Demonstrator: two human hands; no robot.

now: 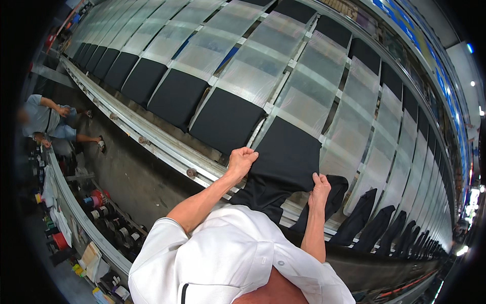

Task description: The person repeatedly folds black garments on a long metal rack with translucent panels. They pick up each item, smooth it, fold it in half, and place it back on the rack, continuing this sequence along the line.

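Note:
A black fabric piece lies over the near end of a glassy, translucent platen, its loose part hanging in folds over the metal rail. My left hand pinches the cloth's left edge between thumb and fingers. On the opposite edge, my right hand grips the same piece. Between the hands the upper part is fairly flat, while the lower part is creased. Just right of my right hand, another dark cloth droops over the platen beside it.
Flat black pieces cover the platen ends to the left. Several dark cloths hang over the rail to the right. A metal rail with rollers edges the table. A seated person is across the aisle, near shelving with containers.

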